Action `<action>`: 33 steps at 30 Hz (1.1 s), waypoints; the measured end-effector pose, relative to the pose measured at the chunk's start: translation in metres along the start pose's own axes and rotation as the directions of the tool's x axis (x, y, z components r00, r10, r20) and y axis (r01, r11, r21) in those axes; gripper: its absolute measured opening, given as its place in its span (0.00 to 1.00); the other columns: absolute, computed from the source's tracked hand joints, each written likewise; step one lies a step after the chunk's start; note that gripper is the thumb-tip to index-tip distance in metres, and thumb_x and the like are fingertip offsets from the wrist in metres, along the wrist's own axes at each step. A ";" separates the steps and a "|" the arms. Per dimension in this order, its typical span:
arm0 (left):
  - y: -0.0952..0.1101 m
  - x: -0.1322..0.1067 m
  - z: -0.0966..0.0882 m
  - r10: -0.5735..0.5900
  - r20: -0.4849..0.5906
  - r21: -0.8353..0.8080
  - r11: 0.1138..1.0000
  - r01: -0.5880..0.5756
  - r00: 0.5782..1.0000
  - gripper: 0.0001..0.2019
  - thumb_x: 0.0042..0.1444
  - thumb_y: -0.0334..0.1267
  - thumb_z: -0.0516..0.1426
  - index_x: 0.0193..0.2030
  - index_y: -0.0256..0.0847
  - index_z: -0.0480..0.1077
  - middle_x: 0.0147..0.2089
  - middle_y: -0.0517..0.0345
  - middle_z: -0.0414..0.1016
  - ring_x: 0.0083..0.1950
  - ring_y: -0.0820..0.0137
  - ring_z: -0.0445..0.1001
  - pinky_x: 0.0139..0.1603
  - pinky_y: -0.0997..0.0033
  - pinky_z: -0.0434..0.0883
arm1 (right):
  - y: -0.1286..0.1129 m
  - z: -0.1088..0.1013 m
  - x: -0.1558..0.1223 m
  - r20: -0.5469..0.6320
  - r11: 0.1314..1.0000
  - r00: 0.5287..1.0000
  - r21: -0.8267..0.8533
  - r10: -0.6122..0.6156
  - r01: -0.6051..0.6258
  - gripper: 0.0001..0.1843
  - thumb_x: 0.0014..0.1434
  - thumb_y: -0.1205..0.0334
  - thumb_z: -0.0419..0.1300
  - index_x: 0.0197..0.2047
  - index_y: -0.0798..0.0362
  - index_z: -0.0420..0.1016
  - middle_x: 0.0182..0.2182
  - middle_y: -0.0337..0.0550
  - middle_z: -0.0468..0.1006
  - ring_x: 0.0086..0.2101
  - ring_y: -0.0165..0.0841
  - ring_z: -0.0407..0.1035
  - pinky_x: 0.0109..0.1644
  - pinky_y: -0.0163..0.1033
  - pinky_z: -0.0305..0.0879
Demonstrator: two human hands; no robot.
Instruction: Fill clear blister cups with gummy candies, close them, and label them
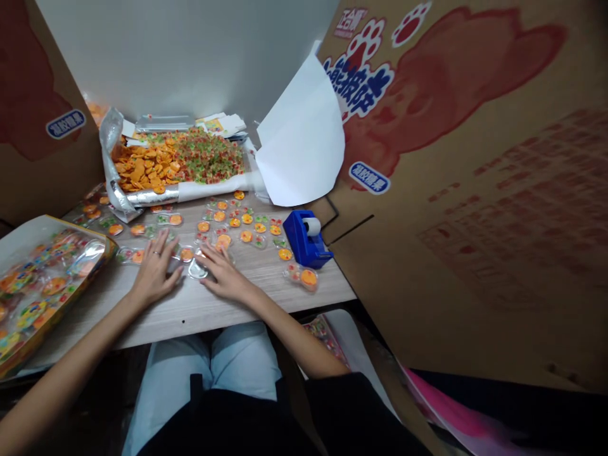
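My left hand (158, 269) rests with fingers spread on the table, its fingertips over small clear plastic cases. One beside it holds an orange disc-shaped candy (138, 256). Between thumb and fingers, my right hand (223, 273) grips a clear plastic case (197, 270) lying on the tabletop. Another case with an orange candy (187, 254) sits between the two hands. Just beyond my right fingertips is a further orange candy (223, 241). Part of what lies under both hands is hidden.
Several filled cases (246, 236) are spread behind my hands. A lined tray (190, 190) holds orange discs and red-green gummies. A box of packed candies (102, 253) stands left, a blue tape dispenser (306, 244) right. Large cartons (451, 209) flank the table (190, 316).
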State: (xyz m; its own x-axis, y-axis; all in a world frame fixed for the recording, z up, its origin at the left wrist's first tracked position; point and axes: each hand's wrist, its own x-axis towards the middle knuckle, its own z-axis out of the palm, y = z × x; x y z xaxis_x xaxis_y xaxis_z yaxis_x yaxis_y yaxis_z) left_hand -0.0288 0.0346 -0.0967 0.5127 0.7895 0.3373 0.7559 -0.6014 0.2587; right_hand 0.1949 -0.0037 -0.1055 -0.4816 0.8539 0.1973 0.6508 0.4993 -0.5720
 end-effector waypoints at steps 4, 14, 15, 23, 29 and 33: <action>0.032 0.003 0.015 0.103 0.039 0.024 0.994 -0.104 0.994 0.41 0.56 0.57 0.55 0.71 0.38 0.48 0.74 0.35 0.42 0.74 0.45 0.43 0.69 0.39 0.48 | 0.011 -0.029 0.026 -0.251 0.992 0.968 0.121 0.006 0.025 0.30 0.51 0.74 0.57 0.58 0.54 0.70 0.63 0.52 0.67 0.64 0.40 0.58 0.69 0.54 0.50; 0.109 0.118 0.034 -0.015 0.196 0.138 0.990 -0.012 0.980 0.16 0.63 0.34 0.46 0.48 0.39 0.73 0.54 0.43 0.74 0.57 0.52 0.67 0.54 0.50 0.65 | 0.074 -0.150 -0.023 -0.347 0.660 0.727 -0.309 0.592 -0.685 0.17 0.57 0.74 0.53 0.43 0.56 0.81 0.42 0.50 0.83 0.46 0.36 0.76 0.52 0.36 0.67; 0.114 0.129 0.038 -0.028 0.199 0.158 0.987 -0.004 0.980 0.16 0.62 0.33 0.47 0.49 0.38 0.73 0.54 0.42 0.73 0.58 0.52 0.67 0.54 0.50 0.65 | 0.075 -0.149 -0.024 -0.280 0.640 0.744 -0.382 0.607 -0.666 0.19 0.58 0.75 0.52 0.45 0.56 0.81 0.44 0.50 0.82 0.47 0.36 0.75 0.53 0.36 0.66; 0.147 0.127 0.070 0.009 0.221 0.153 0.987 -0.044 0.975 0.24 0.65 0.44 0.48 0.66 0.44 0.60 0.68 0.40 0.60 0.68 0.47 0.58 0.63 0.42 0.59 | 0.066 -0.129 -0.010 -0.053 0.641 0.779 -0.534 0.625 -0.551 0.21 0.61 0.75 0.50 0.52 0.55 0.77 0.50 0.57 0.78 0.51 0.40 0.73 0.54 0.39 0.66; 0.102 0.099 0.068 0.116 0.226 0.148 0.977 -0.152 0.967 0.23 0.66 0.43 0.46 0.65 0.44 0.62 0.70 0.41 0.57 0.71 0.49 0.54 0.67 0.41 0.53 | 0.060 -0.127 -0.009 -0.024 0.667 0.801 -0.539 0.599 -0.514 0.21 0.62 0.73 0.50 0.55 0.57 0.74 0.54 0.56 0.75 0.55 0.39 0.68 0.59 0.39 0.61; 0.038 0.097 0.049 0.210 0.210 0.104 0.966 -0.235 0.955 0.22 0.65 0.47 0.46 0.59 0.42 0.68 0.69 0.44 0.58 0.70 0.50 0.56 0.68 0.43 0.54 | 0.056 -0.122 -0.009 -0.024 0.672 0.804 -0.534 0.594 -0.513 0.20 0.63 0.71 0.48 0.54 0.57 0.74 0.54 0.57 0.73 0.55 0.41 0.67 0.58 0.41 0.62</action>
State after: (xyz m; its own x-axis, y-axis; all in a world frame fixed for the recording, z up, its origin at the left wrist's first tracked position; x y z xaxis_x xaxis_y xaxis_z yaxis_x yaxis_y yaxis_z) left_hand 0.0699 0.0938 -0.0986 0.7339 0.6532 0.1863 0.6521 -0.7543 0.0763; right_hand 0.3078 0.0342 -0.0419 0.0136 0.9867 -0.1619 0.9979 -0.0236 -0.0601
